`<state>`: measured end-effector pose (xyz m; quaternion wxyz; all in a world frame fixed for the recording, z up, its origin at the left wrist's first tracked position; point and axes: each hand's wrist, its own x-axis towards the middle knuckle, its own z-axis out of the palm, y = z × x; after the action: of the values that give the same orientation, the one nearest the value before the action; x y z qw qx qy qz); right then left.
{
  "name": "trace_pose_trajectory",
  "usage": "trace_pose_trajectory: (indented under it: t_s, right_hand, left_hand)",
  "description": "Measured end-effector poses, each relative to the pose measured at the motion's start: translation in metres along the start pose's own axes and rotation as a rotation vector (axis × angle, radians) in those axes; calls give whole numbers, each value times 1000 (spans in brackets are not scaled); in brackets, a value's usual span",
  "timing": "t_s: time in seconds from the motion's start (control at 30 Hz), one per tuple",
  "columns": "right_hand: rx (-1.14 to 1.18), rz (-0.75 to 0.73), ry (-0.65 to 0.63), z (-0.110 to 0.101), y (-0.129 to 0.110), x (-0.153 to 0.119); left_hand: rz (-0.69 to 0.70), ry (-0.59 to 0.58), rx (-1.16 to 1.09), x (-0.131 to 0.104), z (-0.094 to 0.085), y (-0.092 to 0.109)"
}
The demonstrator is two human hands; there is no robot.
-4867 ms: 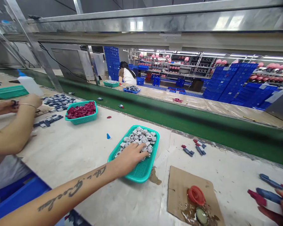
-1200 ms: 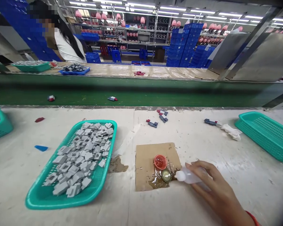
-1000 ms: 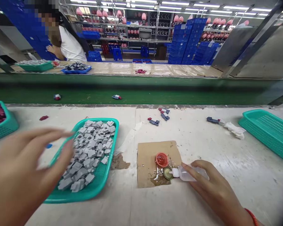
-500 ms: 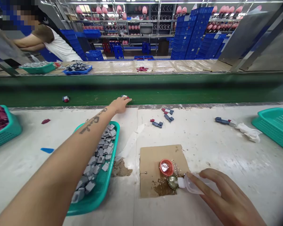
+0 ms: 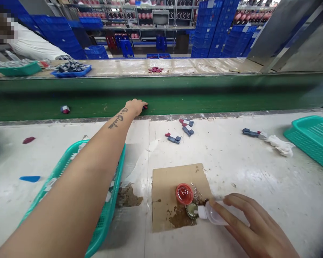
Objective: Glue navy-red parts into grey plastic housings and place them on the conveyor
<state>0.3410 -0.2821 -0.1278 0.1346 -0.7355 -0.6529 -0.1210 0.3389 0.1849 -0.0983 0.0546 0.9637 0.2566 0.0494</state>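
Stretched out over the green belt (image 5: 204, 104), my left hand (image 5: 136, 106) has its fingers curled on a small plastic part (image 5: 145, 106). Only the part's dark red end shows beyond the fingertips. My right hand (image 5: 255, 225) holds a clear squeeze bottle (image 5: 218, 215) lying low at the lower right. Its white nozzle touches or nearly touches a metal bottle cap (image 5: 191, 211) on a wet, stained cardboard piece (image 5: 174, 175). Beside that cap stands a red cap (image 5: 184, 194) with shiny liquid in it.
Several blue-and-red parts (image 5: 187, 130) lie beyond the cardboard, and another part (image 5: 65, 109) sits on the belt. A green basket (image 5: 118, 186) is partly under my left forearm. At right are another basket (image 5: 312, 143) and crumpled tissue (image 5: 279, 145). A co-worker (image 5: 34, 41) is across the belt.
My left hand has reached a little farther over the belt and now covers most of the part there. My right hand and the bottle stay nearly still. The view has tipped down.
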Motion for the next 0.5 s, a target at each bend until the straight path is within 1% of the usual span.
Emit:
trace_pose_trajectory:
  t_s: [0.1,0.17,0.23,0.3,0.37,0.4,0.47,0.5]
  right_hand:
    - [32,71,-30,0,-3,-1]
    - [81,94,-22,1,-2,0]
    - [166,144,0,3,5,2]
    - [238,277,58,5,17,4]
    - [236,507,145,9,35,6]
    - [216,627,182,12,44,7]
    - [182,812,213,17,63,9]
    - [181,858,203,19,70,9]
  left_hand:
    - [-22,-58,-49,6,3,2]
    - [-26,-66,-96,3,1,2]
    - [-25,-48,-152,-5,-4,5]
    - [-23,2,-215,-19,-14,12]
    - [-30,79,-294,-40,-29,24]
    - [-32,122,-341,-54,-38,31]
    - [-31,192,-458,-91,-59,48]
    - [-29,216,-538,-114,-68,57]
